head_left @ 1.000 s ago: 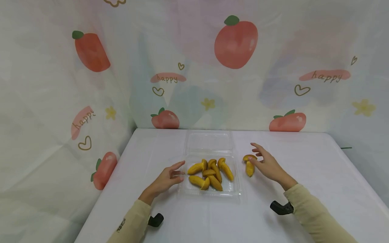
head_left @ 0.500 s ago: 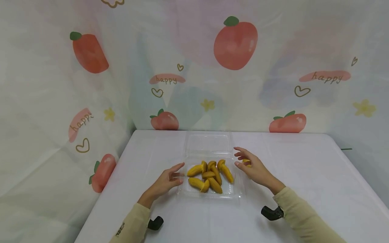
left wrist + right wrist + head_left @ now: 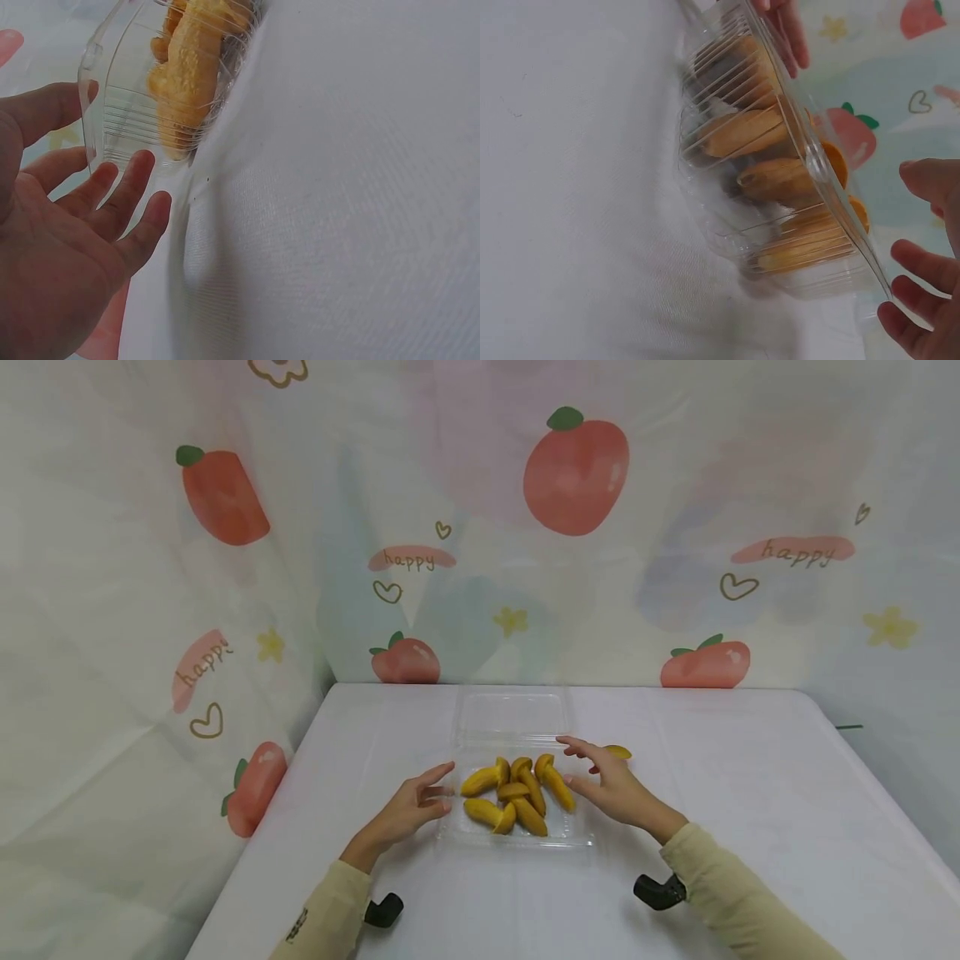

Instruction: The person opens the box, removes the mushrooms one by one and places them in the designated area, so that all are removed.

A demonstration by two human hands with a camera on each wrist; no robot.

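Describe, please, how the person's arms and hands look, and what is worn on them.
The left hand and right hand wear no gloves. The left sleeve and right sleeve are long and pale beige; the left one bears a small dark marking. A bent black piece shows beside each sleeve; its fastening is hidden.

Container [image 3: 517, 842] on table [image 3: 750, 777], lid [image 3: 513, 713] behind; five mushrooms [image 3: 534, 789] inside; left hand [image 3: 408, 806] at container's left, right hand [image 3: 618, 789] at its right; sixth mushroom [image 3: 619, 751] beyond right hand
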